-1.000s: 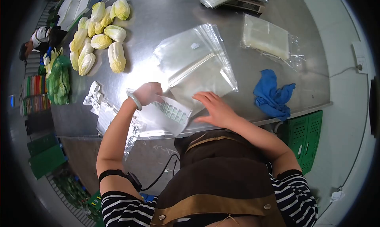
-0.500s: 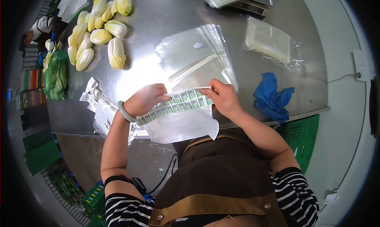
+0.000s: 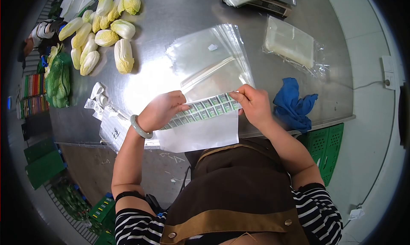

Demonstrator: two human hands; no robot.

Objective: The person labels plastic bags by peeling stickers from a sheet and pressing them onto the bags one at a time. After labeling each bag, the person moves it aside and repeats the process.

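Observation:
A white sheet (image 3: 205,132) carrying rows of green-and-white labels (image 3: 207,109) is stretched between my two hands at the table's near edge. My left hand (image 3: 164,109), with a pale bangle at the wrist, pinches the sheet's upper left part. The upper right corner is pinched by my right hand (image 3: 252,103). Just beyond them lies a fanned stack of clear plastic bags (image 3: 205,52) with a small white scrap on it.
Several napa cabbages (image 3: 124,56) lie at the back left of the metal table (image 3: 171,10). A blue cloth (image 3: 292,104) and a packet of bags (image 3: 290,42) are on the right, a scale (image 3: 273,5) at the back. A person (image 3: 42,31) is at the far left.
Both hands have shifted right with the sheet, which now hangs flatter and straighter. At the far left, one more cabbage has appeared beside the pile.

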